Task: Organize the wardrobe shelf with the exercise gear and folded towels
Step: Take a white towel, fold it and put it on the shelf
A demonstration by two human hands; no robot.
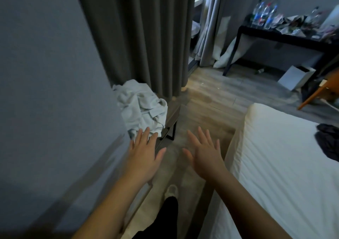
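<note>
A crumpled pile of white towels (141, 106) lies on a low wooden side table (172, 116) against the grey wall. My left hand (145, 154) is stretched forward with straight, spread fingers, its fingertips just short of the lower edge of the towel pile, and it holds nothing. My right hand (203, 154) reaches out beside it over the wooden floor, fingers also straight and spread, empty. No wardrobe shelf or exercise gear shows in the head view.
A white bed (284, 161) fills the right side, with a dark garment (328, 143) on it. Grey curtains (143, 37) hang ahead. A black desk (286, 37) at the back right carries several water bottles (264, 15) and clutter. My foot (171, 191) stands on the floor.
</note>
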